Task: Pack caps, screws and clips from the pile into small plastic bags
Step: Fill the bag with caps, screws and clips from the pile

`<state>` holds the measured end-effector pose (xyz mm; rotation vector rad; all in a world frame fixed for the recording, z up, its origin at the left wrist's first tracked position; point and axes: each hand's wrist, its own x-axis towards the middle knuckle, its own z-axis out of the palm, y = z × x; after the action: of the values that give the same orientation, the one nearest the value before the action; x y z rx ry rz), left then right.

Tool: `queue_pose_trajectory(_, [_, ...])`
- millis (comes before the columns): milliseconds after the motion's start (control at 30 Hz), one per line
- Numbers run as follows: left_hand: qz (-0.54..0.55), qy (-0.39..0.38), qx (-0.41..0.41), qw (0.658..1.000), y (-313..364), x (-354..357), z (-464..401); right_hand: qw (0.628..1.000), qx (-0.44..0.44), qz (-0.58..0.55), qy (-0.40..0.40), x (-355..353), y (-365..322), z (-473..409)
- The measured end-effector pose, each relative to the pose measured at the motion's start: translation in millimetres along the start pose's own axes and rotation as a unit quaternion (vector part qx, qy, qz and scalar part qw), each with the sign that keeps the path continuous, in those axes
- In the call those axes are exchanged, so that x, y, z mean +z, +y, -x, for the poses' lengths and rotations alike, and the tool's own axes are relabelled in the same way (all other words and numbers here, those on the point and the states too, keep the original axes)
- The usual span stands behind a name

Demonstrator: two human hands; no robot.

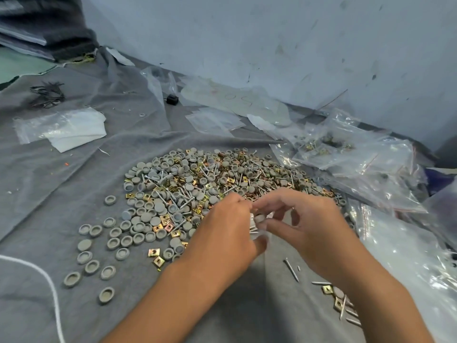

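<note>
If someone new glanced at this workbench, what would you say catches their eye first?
Probably the big pile of grey caps, brass-coloured clips and screws heaped mid-cloth. Just in front of it, the left hand and right hand meet, pinching a small plastic bag with parts inside. To the right, glossy filled bags lie stacked by the wall.

A single wide-angle head-worn view looks forward and steeply down, close over a grey cloth [74, 174], toward a pale wall [272, 40] at the far edge.
</note>
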<state>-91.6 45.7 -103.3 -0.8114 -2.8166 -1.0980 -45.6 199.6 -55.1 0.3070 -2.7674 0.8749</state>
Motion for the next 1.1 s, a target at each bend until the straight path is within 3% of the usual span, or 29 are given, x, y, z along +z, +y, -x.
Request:
queue_pose_trajectory(133, [0.012,0.001,0.008,1.000,1.2,3.1,2.2,0.992,0.013,0.119,-0.034,-1.9,3.2,4.8])
queue_pose_trajectory(333, [0.001,-0.020,0.002,1.000,3.1,7.2,4.5,0.999,0.005,0.016,0.043,-4.8,3.1,-11.9])
queue_pose_trajectory(400, [-0.007,-0.036,0.005,0.999,4.4,7.3,5.8,0.999,0.036,0.018,-0.018,4.7,6.0,-37.9])
queue_pose_trajectory(533, [-0.028,-0.069,0.014,0.997,4.9,6.5,9.8,0.971,0.047,0.083,-0.218,40.6,11.6,-97.7])
queue_pose_trajectory(633, [-0.043,-0.079,0.014,0.996,4.0,5.8,8.9,0.952,0.026,0.152,-0.265,60.9,17.7,-124.3])
queue_pose_trajectory(767, [-0.054,-0.081,0.016,0.995,6.1,3.2,6.5,0.945,0.007,0.206,-0.252,69.5,26.6,-134.0])
queue_pose_trajectory(867, [-0.048,-0.078,0.015,0.996,2.9,2.1,6.3,0.957,0.011,0.184,-0.225,68.8,23.0,-127.9])
queue_pose_trajectory(1100, [-0.018,-0.047,-0.009,0.999,2.4,1.4,6.9,0.999,0.021,0.013,-0.026,8.2,-8.1,-50.0])
